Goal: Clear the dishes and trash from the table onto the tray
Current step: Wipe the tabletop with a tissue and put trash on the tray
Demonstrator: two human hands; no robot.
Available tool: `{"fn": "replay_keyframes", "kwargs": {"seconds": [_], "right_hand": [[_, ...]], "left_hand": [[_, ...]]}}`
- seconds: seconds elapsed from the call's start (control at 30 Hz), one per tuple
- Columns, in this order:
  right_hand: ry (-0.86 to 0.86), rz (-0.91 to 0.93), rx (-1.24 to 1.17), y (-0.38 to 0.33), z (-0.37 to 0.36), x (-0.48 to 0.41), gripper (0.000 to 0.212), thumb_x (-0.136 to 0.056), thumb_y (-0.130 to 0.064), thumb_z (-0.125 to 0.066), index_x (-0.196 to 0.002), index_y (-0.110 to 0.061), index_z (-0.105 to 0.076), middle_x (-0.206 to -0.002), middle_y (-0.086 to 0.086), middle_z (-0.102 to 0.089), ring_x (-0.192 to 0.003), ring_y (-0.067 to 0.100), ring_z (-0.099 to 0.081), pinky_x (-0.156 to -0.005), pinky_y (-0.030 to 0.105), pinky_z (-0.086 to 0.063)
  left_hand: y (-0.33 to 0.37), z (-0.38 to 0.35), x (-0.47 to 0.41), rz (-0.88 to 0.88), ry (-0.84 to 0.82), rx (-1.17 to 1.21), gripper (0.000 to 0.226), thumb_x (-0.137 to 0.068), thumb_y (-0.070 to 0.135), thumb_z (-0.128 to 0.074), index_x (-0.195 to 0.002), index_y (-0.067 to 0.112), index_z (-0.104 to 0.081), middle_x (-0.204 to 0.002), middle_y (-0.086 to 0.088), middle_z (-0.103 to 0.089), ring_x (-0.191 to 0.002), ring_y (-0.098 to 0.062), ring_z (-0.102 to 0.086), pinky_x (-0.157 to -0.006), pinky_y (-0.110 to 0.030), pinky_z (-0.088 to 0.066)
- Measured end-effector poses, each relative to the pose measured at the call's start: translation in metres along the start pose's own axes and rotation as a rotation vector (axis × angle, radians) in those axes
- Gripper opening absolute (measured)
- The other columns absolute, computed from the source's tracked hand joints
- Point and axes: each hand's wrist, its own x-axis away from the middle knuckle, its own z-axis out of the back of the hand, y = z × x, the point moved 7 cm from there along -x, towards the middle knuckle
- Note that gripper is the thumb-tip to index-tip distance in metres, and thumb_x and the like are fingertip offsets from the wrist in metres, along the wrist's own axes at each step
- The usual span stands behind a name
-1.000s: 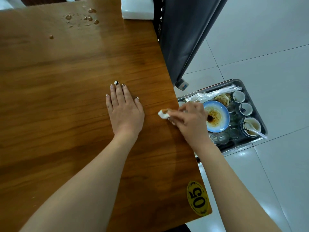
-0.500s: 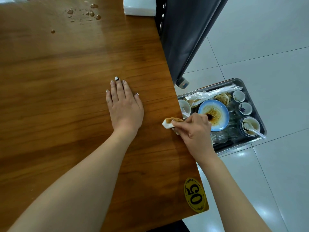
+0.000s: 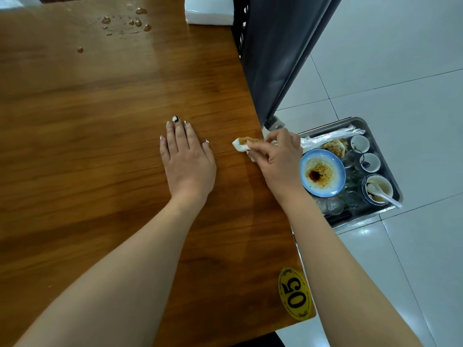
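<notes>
My right hand [image 3: 278, 160] pinches a crumpled white tissue [image 3: 242, 144] stained brown, low over the right edge of the wooden table [image 3: 105, 116]. My left hand [image 3: 186, 159] lies flat on the tabletop just to the left, fingers straight. A metal tray [image 3: 384, 156] stands on the floor to the right of the table. It holds a blue plate [image 3: 322, 173] with sauce, small white cups [image 3: 359, 143], a bowl with a white spoon [image 3: 380, 192], glasses, food scraps and a plastic wrapper [image 3: 333, 136].
Water droplets [image 3: 122, 22] dot the far part of the table. A white napkin stack [image 3: 209, 10] sits at the far right corner. A dark panel [image 3: 278, 53] stands beside the table. A yellow "05" tag [image 3: 295, 295] marks the near corner.
My right hand with the tissue slid toward me along the table edge, then back away again. My left hand stayed flat in place.
</notes>
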Motion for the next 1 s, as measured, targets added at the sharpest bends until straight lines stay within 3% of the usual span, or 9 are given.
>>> {"fn": "replay_keyframes", "kwargs": {"seconds": [0.23,0.43,0.63,0.9,1.0], "right_hand": [[0.051,-0.033,-0.044,0.008,0.012,0.062,0.033,-0.084,-0.041,-0.053,-0.099,-0.023,-0.076,-0.093,0.004,-0.056,-0.096,0.019,-0.035,-0.079,0.038,-0.033],[-0.006,-0.001,0.021,-0.002,0.003,0.021,0.017,-0.080,-0.032,-0.068,-0.093,-0.024,-0.077,-0.092,0.003,-0.056,-0.096,0.028,-0.042,-0.077,0.038,-0.028],[-0.050,0.023,0.052,-0.025,-0.015,-0.017,0.016,-0.086,-0.027,-0.068,-0.099,-0.023,-0.076,-0.094,0.001,-0.057,-0.098,0.028,-0.044,-0.080,0.032,-0.022],[-0.003,0.112,0.044,-0.018,0.000,0.064,0.019,-0.081,-0.031,-0.064,-0.090,-0.021,-0.077,-0.083,0.001,-0.058,-0.089,0.018,-0.038,-0.072,0.034,-0.030],[0.007,0.127,0.084,-0.021,-0.005,0.053,0.016,-0.078,-0.029,-0.069,-0.092,-0.023,-0.077,-0.084,0.000,-0.057,-0.090,0.019,-0.038,-0.077,0.030,-0.023]], "left_hand": [[0.000,0.000,0.000,-0.003,0.005,-0.001,0.058,-0.103,0.036,-0.017,-0.152,0.007,-0.008,-0.161,-0.011,-0.004,-0.148,-0.024,0.003,-0.118,-0.038,0.005],[0.001,0.000,-0.001,-0.001,0.008,-0.009,0.058,-0.102,0.036,-0.017,-0.152,0.007,-0.009,-0.161,-0.011,-0.004,-0.148,-0.024,0.003,-0.118,-0.039,0.005],[0.002,-0.001,-0.002,-0.006,0.018,-0.025,0.057,-0.103,0.034,-0.016,-0.152,0.006,-0.009,-0.160,-0.012,-0.006,-0.148,-0.025,0.002,-0.118,-0.040,0.004],[0.001,0.000,0.000,-0.004,0.011,0.005,0.055,-0.103,0.032,-0.018,-0.152,0.006,-0.010,-0.160,-0.012,-0.007,-0.148,-0.025,0.002,-0.118,-0.039,0.004],[0.001,0.002,-0.001,-0.002,0.019,0.018,0.055,-0.103,0.032,-0.019,-0.152,0.006,-0.012,-0.160,-0.012,-0.008,-0.148,-0.024,0.001,-0.118,-0.038,0.003]]}}
